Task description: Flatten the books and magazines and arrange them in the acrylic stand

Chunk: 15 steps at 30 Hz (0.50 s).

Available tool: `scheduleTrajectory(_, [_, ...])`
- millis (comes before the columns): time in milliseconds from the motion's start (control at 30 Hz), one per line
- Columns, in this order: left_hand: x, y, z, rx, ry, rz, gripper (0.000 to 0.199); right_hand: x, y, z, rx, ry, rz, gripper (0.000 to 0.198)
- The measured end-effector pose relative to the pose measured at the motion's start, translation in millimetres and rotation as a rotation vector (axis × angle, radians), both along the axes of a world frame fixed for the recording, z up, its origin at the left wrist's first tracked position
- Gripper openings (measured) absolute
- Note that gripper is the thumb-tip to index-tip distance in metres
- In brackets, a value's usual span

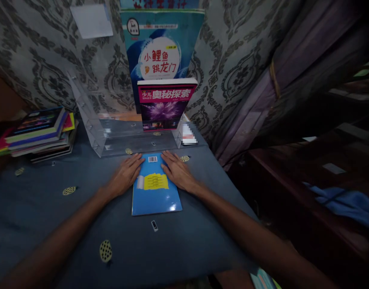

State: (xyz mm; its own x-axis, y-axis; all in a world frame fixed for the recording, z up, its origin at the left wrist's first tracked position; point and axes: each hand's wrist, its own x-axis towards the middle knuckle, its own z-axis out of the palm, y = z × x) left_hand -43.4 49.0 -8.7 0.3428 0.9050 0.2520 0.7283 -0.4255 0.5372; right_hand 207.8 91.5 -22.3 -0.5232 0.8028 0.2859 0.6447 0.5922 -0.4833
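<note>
A blue book with a yellow patch of text and a barcode lies flat on the table in front of me, barcode end away from me. My left hand rests along its left edge, fingers stretched forward. On the opposite edge lies my right hand, its fingers spread and touching the cover. Just beyond stands a clear acrylic book rack. A pink-and-purple book leans upright in the rack's front tier, and a taller teal book stands behind it.
At the far left is a stack of books. The dark blue tablecloth ends at a right edge, past which hang a purple curtain and a blue cloth. Patterned wallpaper backs the table, with a white paper on it.
</note>
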Motion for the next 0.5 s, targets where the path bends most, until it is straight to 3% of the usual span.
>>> scheduleTrajectory(500, [-0.7, 3.1, -3.6, 0.023, 0.032, 0.008, 0.047, 5.6, 16.1, -9.6, -0.032, 0.019, 0.064, 0.053])
